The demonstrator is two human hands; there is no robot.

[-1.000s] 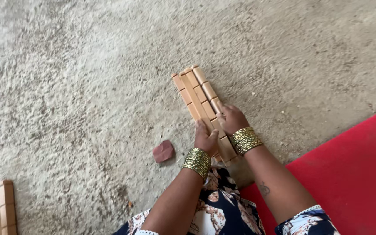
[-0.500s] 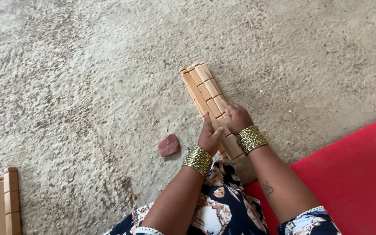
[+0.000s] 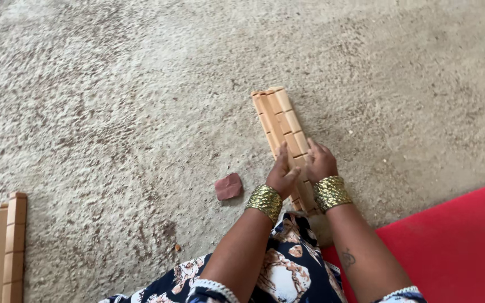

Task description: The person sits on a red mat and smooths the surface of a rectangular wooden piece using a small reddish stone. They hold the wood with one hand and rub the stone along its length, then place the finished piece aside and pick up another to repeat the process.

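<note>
A long bundle of tan wooden strips (image 3: 280, 119), marked off in small blocks, lies on the rough concrete floor and runs away from me. My left hand (image 3: 282, 173) presses against its left side and my right hand (image 3: 320, 161) grips its right side, so both hands clasp the near half. Each wrist wears a wide gold bangle. The near end of the strips is hidden behind my hands.
A small reddish stone (image 3: 228, 186) lies on the floor just left of my left wrist. More tan wooden strips (image 3: 2, 247) lie at the bottom left edge. A red mat (image 3: 456, 247) covers the bottom right. My patterned dark dress (image 3: 276, 275) fills the bottom centre.
The view has shifted a little, and my hands have slid slightly further up the bundle while staying clasped on it. The stone has not moved.
</note>
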